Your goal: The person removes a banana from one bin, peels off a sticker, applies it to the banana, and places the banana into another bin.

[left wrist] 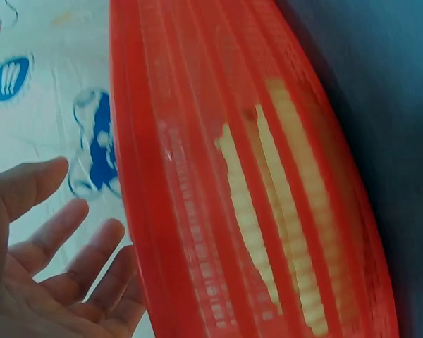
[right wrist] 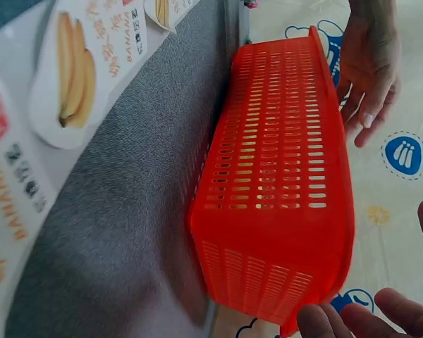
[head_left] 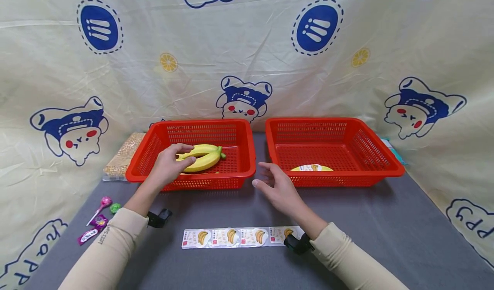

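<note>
Some bananas (head_left: 202, 163) lie inside a red basket (head_left: 231, 176). The left hand (head_left: 170, 163) hovers above that basket, fingers loosely bent, grasping nothing; the right hand (head_left: 280, 190), just right of the basket, is likewise relaxed and free. Labels (head_left: 230, 238) lie in front of the basket.

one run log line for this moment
left hand: empty, over bananas in left basket | right hand: empty, near left basket | right basket: partly hidden yellow item | banana labels: strip on table

"BANANA" on the row of labels (right wrist: 120, 60)
</note>
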Demonstrator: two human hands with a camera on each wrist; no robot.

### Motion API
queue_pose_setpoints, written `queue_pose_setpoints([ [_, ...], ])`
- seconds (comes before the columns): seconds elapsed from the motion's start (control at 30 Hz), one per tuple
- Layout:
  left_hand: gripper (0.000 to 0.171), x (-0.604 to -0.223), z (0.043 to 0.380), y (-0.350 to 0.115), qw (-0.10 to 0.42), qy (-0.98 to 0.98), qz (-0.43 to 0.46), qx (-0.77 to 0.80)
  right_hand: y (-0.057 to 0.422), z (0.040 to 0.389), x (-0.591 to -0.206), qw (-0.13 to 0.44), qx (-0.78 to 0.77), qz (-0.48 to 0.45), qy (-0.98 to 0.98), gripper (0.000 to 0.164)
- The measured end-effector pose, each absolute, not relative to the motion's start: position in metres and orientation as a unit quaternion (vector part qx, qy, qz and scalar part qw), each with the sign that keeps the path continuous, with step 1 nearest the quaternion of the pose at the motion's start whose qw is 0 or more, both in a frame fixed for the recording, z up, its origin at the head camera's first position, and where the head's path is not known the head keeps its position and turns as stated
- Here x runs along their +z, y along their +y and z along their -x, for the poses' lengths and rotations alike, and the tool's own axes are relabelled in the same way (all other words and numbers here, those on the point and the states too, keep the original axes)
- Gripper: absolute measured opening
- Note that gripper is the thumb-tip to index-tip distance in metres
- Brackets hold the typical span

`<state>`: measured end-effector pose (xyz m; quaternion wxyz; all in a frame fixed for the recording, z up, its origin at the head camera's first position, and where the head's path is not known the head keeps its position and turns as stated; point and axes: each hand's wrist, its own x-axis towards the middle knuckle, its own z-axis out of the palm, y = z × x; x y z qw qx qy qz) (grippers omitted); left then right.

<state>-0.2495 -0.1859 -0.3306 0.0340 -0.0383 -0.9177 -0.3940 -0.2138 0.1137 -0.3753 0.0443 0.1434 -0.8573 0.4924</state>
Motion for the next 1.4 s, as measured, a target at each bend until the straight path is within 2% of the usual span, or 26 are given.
queue_pose_setpoints([
  [0.2, 0.047, -0.330, 0.257, -0.213, -0.009, -0.927, 0.030, -0.374, 0.101, 0.228, -0.377, 0.050, 0.487, -0.140, -0.860, 0.063],
  [0.57, 0.048, -0.339, 0.274, -0.240, -0.084, -0.935, 0.030, -0.342, 0.086, 0.248, -0.384, 0.064, 0.457, -0.138, -0.876, 0.064],
  [1.13, 0.037, -0.344, 0.295, -0.253, -0.193, -0.940, 0.066, -0.273, 0.079, 0.259, -0.390, 0.080, 0.407, -0.140, -0.899, 0.060],
  [1.4, 0.048, -0.344, 0.300, -0.253, -0.239, -0.936, 0.084, -0.243, 0.079, 0.259, -0.390, 0.075, 0.406, -0.134, -0.901, 0.061],
])
